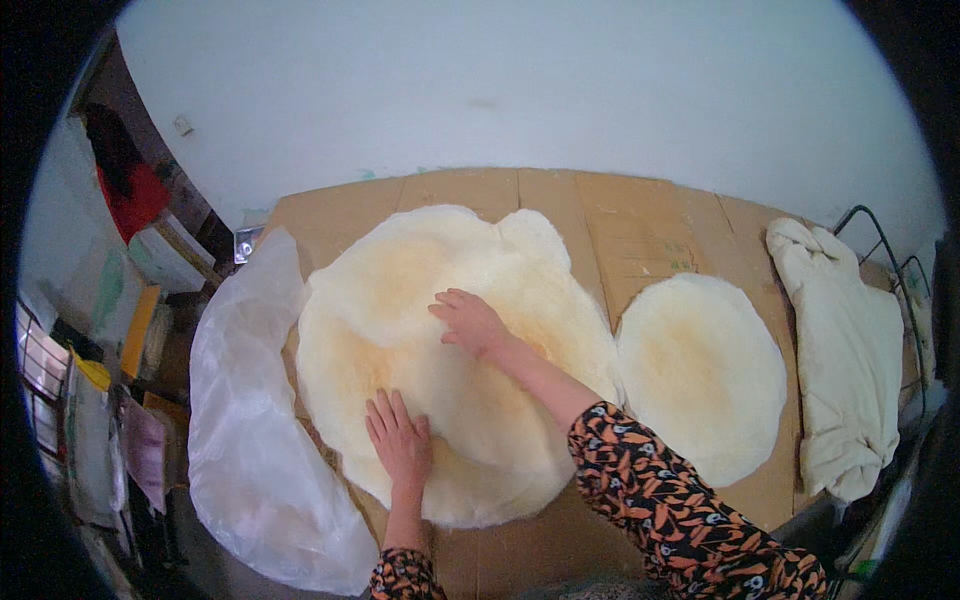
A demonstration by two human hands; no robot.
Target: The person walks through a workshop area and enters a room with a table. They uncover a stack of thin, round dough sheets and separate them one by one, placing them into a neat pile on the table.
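Several overlapping sheets of a soft, cream-white fibrous material [510, 442] lie in a broad pile before me, with blurred tan patches on them. My left hand [399, 444] rests flat on the near left part of this pile, fingers spread. Farther forward, around the pile's middle, my right hand [471, 322] lies palm down on the surface with its fingers extended. Neither hand appears to grasp anything. Beside the pile on the right is a separate round piece [701, 375] of similar material, also tan at its centre. Its left edge meets the pile.
Cardboard [645, 217] covers the table beneath. A translucent plastic bag [255, 420] lies along the left edge. Folded off-white cloth [851, 360] sits at the right, by a dark metal frame [900, 285]. A white wall [510, 90] rises behind the table.
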